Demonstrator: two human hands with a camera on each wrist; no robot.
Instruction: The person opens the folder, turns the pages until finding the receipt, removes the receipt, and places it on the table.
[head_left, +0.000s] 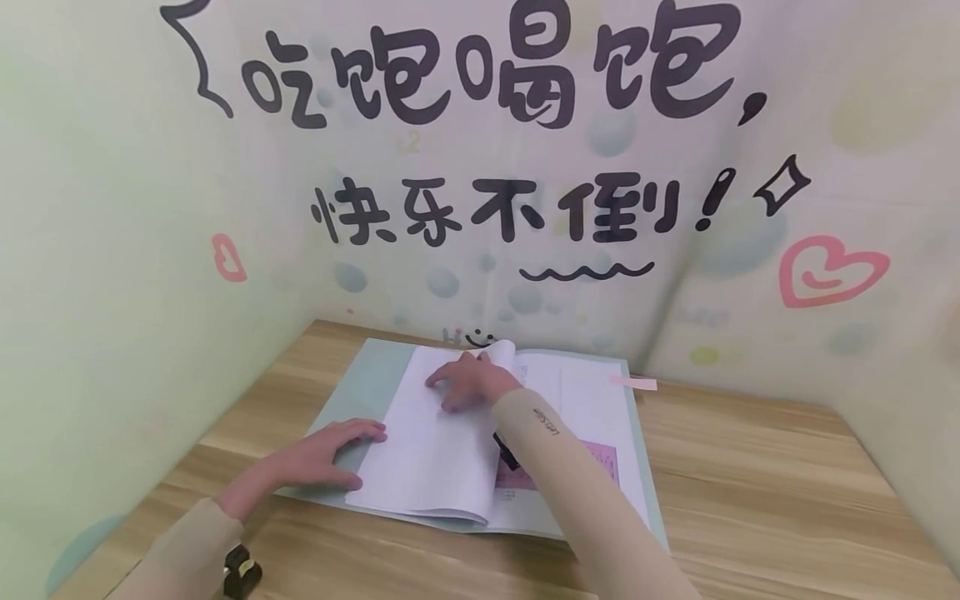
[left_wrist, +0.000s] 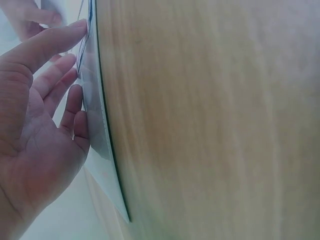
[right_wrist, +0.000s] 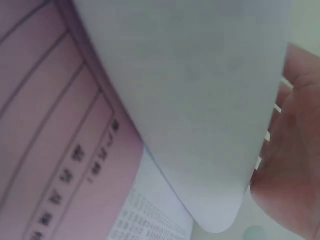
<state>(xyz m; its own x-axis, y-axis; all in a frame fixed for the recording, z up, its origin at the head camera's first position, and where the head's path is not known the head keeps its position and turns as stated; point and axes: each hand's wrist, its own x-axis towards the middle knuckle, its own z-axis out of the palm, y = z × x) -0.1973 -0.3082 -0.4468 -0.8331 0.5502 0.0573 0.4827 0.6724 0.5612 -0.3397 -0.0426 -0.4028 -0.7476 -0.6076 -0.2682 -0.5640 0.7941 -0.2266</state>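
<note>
A booklet [head_left: 555, 392] with a pale blue-green cover [head_left: 360, 375] lies spread on the table, and its white page [head_left: 423, 450] is folded over to the left with a curved bulge along the fold. My right hand [head_left: 468, 379] rests on the upper part of that page, fingers spread. In the right wrist view the page's curved edge partly hides this hand [right_wrist: 295, 135]. My left hand [head_left: 326, 454] lies at the page's left edge over the cover, fingers loosely bent; the left wrist view shows its fingertips [left_wrist: 77, 27] touching the page edges. A pink printed block [head_left: 603, 462] shows on the right-hand page.
Under the booklet is a wood-grain table [head_left: 765, 483]. A pink tab [head_left: 640, 383] sticks out past the booklet's right edge. Behind stands a pale wall covering [head_left: 465, 150] with black lettering, and a pale side wall [head_left: 112, 292] borders the table at the left.
</note>
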